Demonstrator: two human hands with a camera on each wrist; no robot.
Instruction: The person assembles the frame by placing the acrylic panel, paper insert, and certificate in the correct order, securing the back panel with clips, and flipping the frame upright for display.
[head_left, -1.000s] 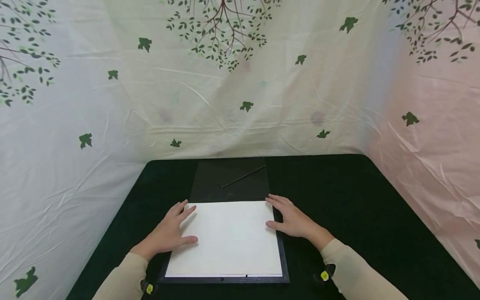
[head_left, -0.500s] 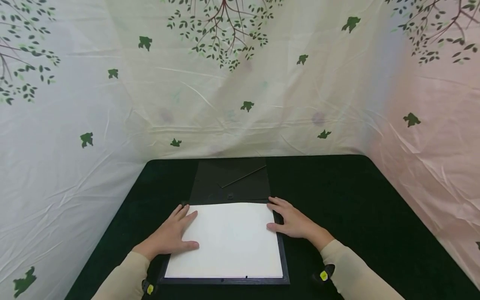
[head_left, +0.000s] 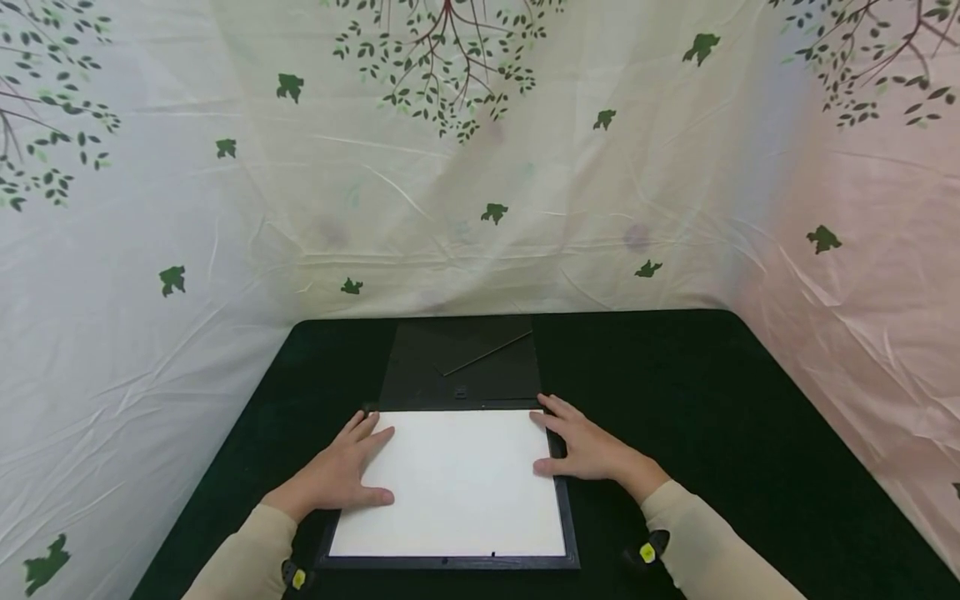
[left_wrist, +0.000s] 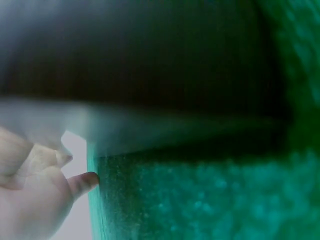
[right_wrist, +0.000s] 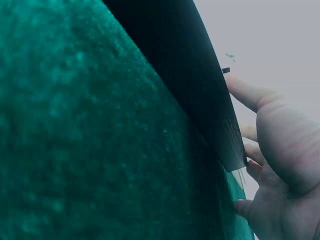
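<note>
Left hand [head_left: 341, 472] and right hand [head_left: 592, 443] lie spread at a white sheet [head_left: 457, 483], well apart. A dark frame [head_left: 525, 562] borders it.

Picture frame [head_left: 446, 562]: dark, smooth, low sheen; can't tell wood from plastic. White sheet [head_left: 453, 483] inside the picture frame: reads as paper or thin card, smooth, matt. Flat dark panel [head_left: 427, 342] beyond the picture frame: smooth, matt; board or plastic, unclear. Thin rod [head_left: 487, 353] on that panel: too slim to call. Tablecloth [head_left: 637, 367] under the picture frame: green cloth, fuzzy felt-like nap, matt. Curtain [head_left: 420, 217] beyond the picture frame: thin, creased, leaf-printed fabric, soft sheen on folds. Sleeves [head_left: 723, 537] either side: matt cloth.
</note>
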